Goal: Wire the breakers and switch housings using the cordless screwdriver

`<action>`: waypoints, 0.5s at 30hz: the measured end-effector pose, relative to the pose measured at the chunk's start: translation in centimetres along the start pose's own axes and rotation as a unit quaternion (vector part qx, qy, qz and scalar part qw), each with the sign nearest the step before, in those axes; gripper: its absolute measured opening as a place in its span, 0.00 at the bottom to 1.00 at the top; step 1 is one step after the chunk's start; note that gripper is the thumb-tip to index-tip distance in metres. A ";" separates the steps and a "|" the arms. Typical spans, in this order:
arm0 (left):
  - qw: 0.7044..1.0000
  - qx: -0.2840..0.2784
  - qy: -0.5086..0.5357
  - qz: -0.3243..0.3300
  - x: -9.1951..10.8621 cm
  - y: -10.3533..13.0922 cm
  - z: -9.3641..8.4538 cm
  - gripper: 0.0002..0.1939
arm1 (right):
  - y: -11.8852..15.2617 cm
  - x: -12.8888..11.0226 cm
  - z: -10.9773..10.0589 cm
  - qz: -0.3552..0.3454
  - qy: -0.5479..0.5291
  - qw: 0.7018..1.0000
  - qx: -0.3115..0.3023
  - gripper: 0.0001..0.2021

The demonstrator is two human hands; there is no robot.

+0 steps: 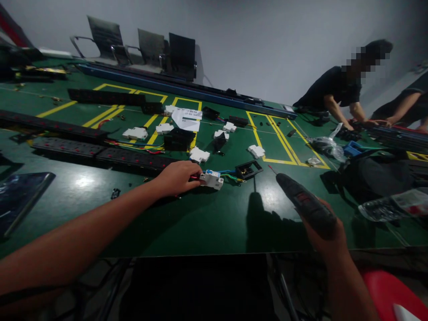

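Observation:
My left hand point(182, 178) is closed on a white circuit breaker point(212, 179) just above the green table. Red and blue wires run to the breaker, and green-yellow wires point(234, 177) lie beside it. A black rectangular frame point(249, 170) sits just right of these wires. Behind my left hand stretches a long black socket strip point(100, 154) with red marks. My right hand point(329, 232) grips a black power screwdriver point(306, 200), its thin bit pointing up and left, apart from the breaker.
Several more white breakers point(199, 154) and a paper sheet point(187, 119) lie across the table point(214, 232). A plastic bottle point(394, 205) and a dark bag point(377, 178) are at right. Two people work at the far right. Chairs point(150, 47) stand behind.

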State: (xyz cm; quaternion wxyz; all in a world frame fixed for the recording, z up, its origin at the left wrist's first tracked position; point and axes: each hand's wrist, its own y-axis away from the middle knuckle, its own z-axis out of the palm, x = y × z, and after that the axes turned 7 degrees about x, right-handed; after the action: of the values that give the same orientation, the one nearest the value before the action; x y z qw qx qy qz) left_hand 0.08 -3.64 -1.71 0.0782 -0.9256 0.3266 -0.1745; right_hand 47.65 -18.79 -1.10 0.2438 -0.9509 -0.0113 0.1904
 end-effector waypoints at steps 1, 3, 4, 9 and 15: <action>1.000 0.004 0.009 -0.006 0.0 0.0 -0.1 0.13 | 0.0 0.6 -0.2 -0.010 -0.006 1.000 0.013 0.36; 0.999 0.011 0.034 -0.024 -0.1 0.0 -0.2 0.14 | -0.2 1.6 -0.6 -0.021 0.007 0.999 0.025 0.35; 0.998 0.013 0.051 -0.036 -0.2 -0.1 -0.3 0.15 | -0.4 1.9 -0.8 -0.032 0.045 0.998 0.010 0.34; 0.985 0.019 0.148 -0.085 -0.7 -0.5 -1.2 0.16 | -1.7 2.9 -0.4 -0.102 0.198 0.973 -0.062 0.31; 0.966 0.001 0.240 -0.092 -2.2 -0.9 -1.7 0.17 | -3.0 6.1 1.9 -0.164 0.248 0.946 -0.131 0.42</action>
State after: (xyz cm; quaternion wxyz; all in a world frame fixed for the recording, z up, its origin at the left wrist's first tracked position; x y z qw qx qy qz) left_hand -1.61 -1.63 -0.45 -0.0176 -0.8826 0.2490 -0.3983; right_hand 52.81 -14.56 -3.37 0.1404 -0.9765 -0.1312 -0.0971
